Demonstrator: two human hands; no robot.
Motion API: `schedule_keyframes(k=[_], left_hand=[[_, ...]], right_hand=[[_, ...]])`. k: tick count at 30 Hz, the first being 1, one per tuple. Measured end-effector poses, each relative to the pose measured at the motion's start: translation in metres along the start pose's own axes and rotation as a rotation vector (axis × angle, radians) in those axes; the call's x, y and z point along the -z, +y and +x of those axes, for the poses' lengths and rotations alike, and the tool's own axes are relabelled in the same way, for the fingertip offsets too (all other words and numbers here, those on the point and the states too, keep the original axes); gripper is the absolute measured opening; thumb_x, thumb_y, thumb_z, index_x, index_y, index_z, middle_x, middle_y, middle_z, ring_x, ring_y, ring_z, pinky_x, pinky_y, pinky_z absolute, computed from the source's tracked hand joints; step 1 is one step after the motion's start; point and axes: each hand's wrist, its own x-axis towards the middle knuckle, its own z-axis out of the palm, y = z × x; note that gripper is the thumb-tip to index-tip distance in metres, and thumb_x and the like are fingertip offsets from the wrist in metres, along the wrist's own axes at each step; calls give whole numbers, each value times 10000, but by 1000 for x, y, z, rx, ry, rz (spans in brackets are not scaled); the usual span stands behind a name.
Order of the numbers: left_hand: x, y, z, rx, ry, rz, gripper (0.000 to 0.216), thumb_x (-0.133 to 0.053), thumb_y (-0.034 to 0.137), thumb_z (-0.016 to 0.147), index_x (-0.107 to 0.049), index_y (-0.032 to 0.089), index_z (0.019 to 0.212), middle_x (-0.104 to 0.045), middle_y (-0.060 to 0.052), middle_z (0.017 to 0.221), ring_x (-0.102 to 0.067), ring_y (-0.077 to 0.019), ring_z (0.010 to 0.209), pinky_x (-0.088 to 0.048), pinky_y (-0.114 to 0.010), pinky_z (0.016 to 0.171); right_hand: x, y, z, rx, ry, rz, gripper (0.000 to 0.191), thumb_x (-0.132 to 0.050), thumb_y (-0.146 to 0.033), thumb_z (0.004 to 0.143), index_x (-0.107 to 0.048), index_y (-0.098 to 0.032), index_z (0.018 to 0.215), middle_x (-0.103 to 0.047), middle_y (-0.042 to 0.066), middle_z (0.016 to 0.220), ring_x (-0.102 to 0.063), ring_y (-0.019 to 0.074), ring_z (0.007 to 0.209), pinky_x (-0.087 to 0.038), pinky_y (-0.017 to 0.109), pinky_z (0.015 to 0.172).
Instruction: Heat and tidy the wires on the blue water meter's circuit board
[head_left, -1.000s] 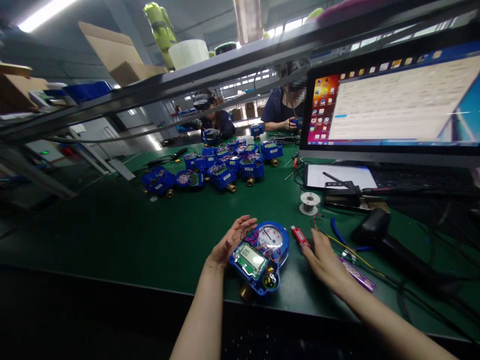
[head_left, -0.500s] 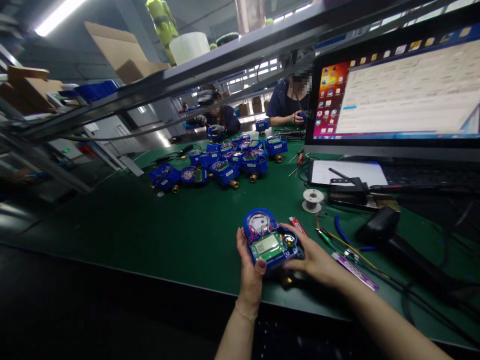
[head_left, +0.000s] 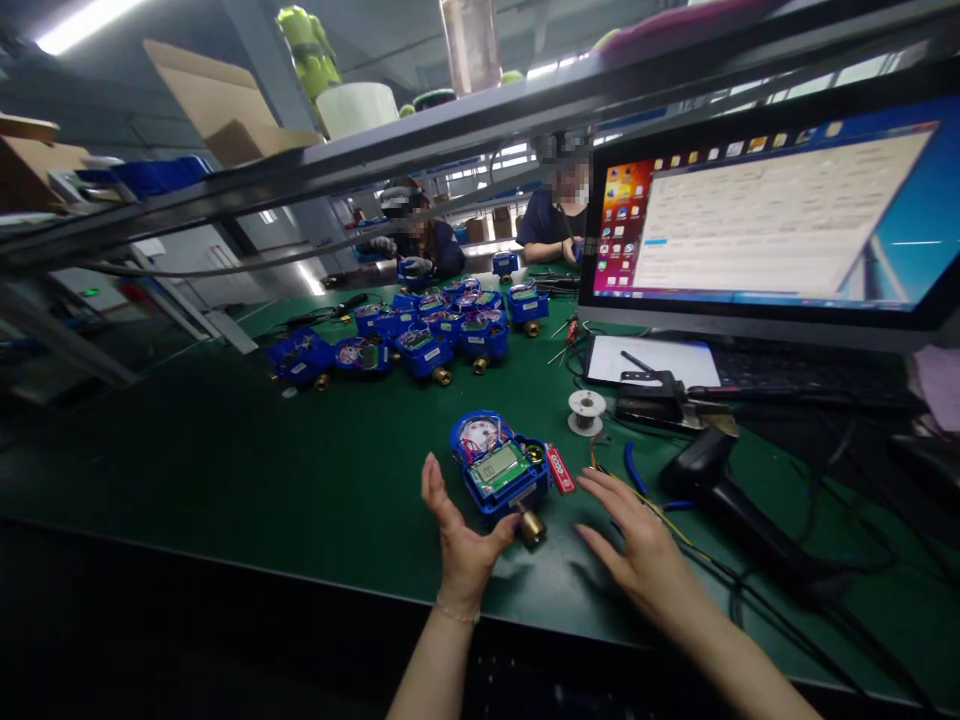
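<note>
A blue water meter (head_left: 498,468) with an exposed green circuit board, a small grey display and a brass pipe fitting rests on the green bench in front of me. My left hand (head_left: 465,530) is at its near left side, thumb and fingers spread; whether the thumb touches the casing I cannot tell. To the right of the meter, my right hand (head_left: 637,530) hovers apart from it with its fingers stretched out and nothing in them. Between the meter and my right hand lies a red labelled strip (head_left: 560,470).
Several similar blue meters (head_left: 424,350) stand grouped further back. At right are a solder spool (head_left: 586,412), blue-handled pliers (head_left: 631,468), a black barcode scanner (head_left: 742,510), loose wires and a monitor (head_left: 772,210). A shelf (head_left: 360,150) crosses above; two people sit beyond the bench.
Both hands have let go of the water meter, which now stands on the bench. My right hand has moved away to the right, and my left fingers have spread. The camera view has shifted slightly.
</note>
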Motion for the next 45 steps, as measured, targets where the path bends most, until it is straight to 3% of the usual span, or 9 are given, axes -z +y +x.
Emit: schedule_keyframes(k=[8,13,17,20,28,34,40,43,45], left_hand=[[10,11,12,-261,14,99,912,-741,319,650,-155,288,1348,-219,-113,1358,-209,-279,1280,-112,-517,1074],[12,25,-8,-507,87,199,702,-692,116,657,-353,286,1249,-433,-62,1102,-465,-201,1022,-237,-505,1033],[13,15,-23,-422,64,217,645,-701,90,650,-400,253,1196,-417,-74,1108,-449,-202,1051,-271,-472,1023],[22,-3,-7,-298,-16,110,723,-748,267,657,-338,257,1251,-383,-109,1204,-385,-257,1157,-253,-520,1023],[36,-28,69,-179,-587,223,1169,-667,705,448,-113,243,1368,-372,-170,1304,-261,-356,1257,-124,-599,1040],[5,-14,34,-159,-257,452,1045,-687,662,517,-222,224,1343,-369,-162,1278,-333,-357,1197,-219,-589,1010],[0,10,23,-75,-168,414,1021,-611,698,572,-168,228,1363,-297,-174,1319,-278,-365,1222,-276,-614,965],[2,36,23,-277,9,373,866,-681,558,625,-279,248,1327,-329,-146,1288,-333,-332,1194,-295,-583,978],[2,56,20,-463,-12,302,732,-705,390,693,-322,259,1303,-437,-109,1195,-436,-275,1112,-304,-549,996]], right_hand=[[80,29,-49,-139,272,-260,267,-468,-395,820,-580,-238,1004,-589,59,1042,-600,199,909,-518,327,754],[107,31,-62,-261,358,-350,281,-430,-461,821,-588,-242,900,-612,43,922,-620,195,794,-511,316,667],[82,24,-57,-158,184,-265,178,-468,-323,833,-582,-232,934,-629,33,901,-617,165,811,-503,278,730],[53,23,-44,-75,25,-274,182,-452,-244,835,-605,-216,929,-643,42,895,-609,171,838,-492,289,760],[19,25,36,-331,-195,-602,262,-407,-288,854,-634,-156,862,-616,98,868,-571,220,857,-435,310,724],[-3,31,58,-388,-184,-642,173,-463,-193,786,-615,-117,757,-622,127,824,-575,254,832,-390,344,706],[37,3,36,-329,7,-306,124,-479,-247,803,-573,-172,771,-622,51,822,-564,194,836,-383,328,793],[61,-23,12,-250,1,-3,108,-502,-281,798,-571,-200,777,-631,35,855,-568,174,861,-410,281,796],[71,-39,-2,-203,-147,170,98,-507,-288,797,-580,-224,785,-646,13,842,-586,157,825,-436,247,763]])
